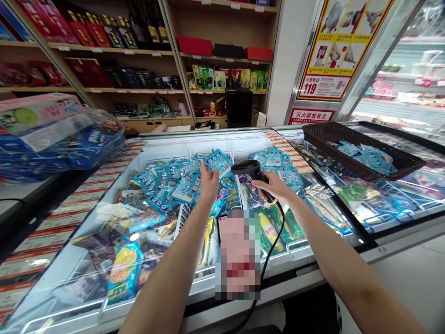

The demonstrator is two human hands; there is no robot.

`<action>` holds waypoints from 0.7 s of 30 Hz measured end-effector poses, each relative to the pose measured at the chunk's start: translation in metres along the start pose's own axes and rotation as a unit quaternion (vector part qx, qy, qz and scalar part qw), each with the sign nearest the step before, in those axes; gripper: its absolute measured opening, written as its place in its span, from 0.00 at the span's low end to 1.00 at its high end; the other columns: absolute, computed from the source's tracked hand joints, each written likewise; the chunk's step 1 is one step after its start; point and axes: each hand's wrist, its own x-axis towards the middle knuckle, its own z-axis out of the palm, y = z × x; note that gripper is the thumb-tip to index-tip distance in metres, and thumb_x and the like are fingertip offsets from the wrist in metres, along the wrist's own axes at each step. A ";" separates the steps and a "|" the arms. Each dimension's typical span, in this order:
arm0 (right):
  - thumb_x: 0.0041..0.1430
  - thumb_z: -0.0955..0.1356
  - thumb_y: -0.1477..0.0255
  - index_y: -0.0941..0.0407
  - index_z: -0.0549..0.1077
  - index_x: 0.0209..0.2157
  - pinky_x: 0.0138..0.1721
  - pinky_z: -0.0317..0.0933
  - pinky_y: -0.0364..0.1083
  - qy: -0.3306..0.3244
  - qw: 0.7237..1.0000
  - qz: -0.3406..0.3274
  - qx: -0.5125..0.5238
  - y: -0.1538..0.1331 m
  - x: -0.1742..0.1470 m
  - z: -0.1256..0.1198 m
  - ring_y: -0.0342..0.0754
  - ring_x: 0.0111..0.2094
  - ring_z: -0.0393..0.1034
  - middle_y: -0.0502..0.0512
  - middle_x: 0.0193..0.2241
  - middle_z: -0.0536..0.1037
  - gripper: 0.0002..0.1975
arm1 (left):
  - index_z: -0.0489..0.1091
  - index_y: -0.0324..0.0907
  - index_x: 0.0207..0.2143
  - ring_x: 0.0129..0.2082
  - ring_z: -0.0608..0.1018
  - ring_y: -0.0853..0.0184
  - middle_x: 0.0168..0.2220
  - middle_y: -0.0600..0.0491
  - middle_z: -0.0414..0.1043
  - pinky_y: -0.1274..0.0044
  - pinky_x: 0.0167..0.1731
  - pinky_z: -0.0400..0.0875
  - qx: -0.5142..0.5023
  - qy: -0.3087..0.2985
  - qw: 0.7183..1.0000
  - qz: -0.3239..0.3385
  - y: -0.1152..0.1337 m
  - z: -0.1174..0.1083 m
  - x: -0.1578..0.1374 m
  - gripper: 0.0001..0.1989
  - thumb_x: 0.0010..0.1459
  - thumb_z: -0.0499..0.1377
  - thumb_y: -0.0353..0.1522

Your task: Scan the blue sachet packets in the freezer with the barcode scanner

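Note:
My left hand (209,183) grips a blue packet (219,162) by its lower left edge, its printed face with a white label turned up. Closed around the handle of a black barcode scanner (246,166) is my right hand (274,185); the scanner's head points left, close to the packet. A black cable (278,236) runs down from the handle towards me. Many similar blue packets (158,185) lie spread over the freezer's glass top on the left, and another pile (273,160) lies on the right. A pixelated phone-like object (238,255) rests at the front edge.
The chest freezer (163,148) holds bagged frozen goods under glass. On the right, a brown basket (368,171) contains more blue packets. Bulky plastic-wrapped packages (52,130) stand at the left. Behind are wooden shelves (132,51) with boxes and bottles, and a black box-shaped object (239,107).

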 end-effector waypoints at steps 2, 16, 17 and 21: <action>0.55 0.69 0.55 0.57 0.68 0.32 0.15 0.58 0.43 -0.004 1.000 -0.002 -0.006 -0.002 -0.001 -0.001 0.41 0.14 0.65 0.54 0.26 0.77 0.18 | 0.40 0.47 0.64 0.38 0.72 0.65 0.40 0.51 0.65 0.68 0.45 0.69 -0.016 0.024 0.999 -0.024 0.003 0.000 0.000 0.32 0.63 0.50 0.42; 0.56 0.68 0.57 0.57 0.67 0.32 0.16 0.57 0.42 -0.028 0.999 0.007 -0.031 -0.014 -0.007 -0.003 0.42 0.14 0.64 0.50 0.20 0.74 0.17 | 0.53 0.42 0.59 0.44 0.72 0.65 0.40 0.50 0.66 0.69 0.50 0.67 -0.047 0.074 0.996 -0.005 0.007 0.003 0.000 0.26 0.60 0.55 0.35; 0.56 0.68 0.57 0.57 0.67 0.32 0.16 0.57 0.42 -0.029 0.999 0.008 -0.032 -0.014 -0.007 -0.003 0.42 0.14 0.64 0.50 0.19 0.74 0.17 | 0.53 0.42 0.59 0.44 0.72 0.65 0.40 0.50 0.66 0.69 0.50 0.67 -0.044 0.075 0.996 -0.003 0.007 0.003 0.000 0.26 0.61 0.55 0.34; 0.56 0.68 0.56 0.57 0.67 0.32 0.15 0.57 0.42 -0.025 0.999 0.004 -0.022 -0.012 -0.006 -0.003 0.42 0.14 0.64 0.50 0.20 0.74 0.18 | 0.52 0.42 0.60 0.43 0.72 0.66 0.41 0.49 0.66 0.68 0.50 0.67 -0.026 0.069 0.997 -0.001 0.006 0.002 -0.001 0.25 0.61 0.54 0.34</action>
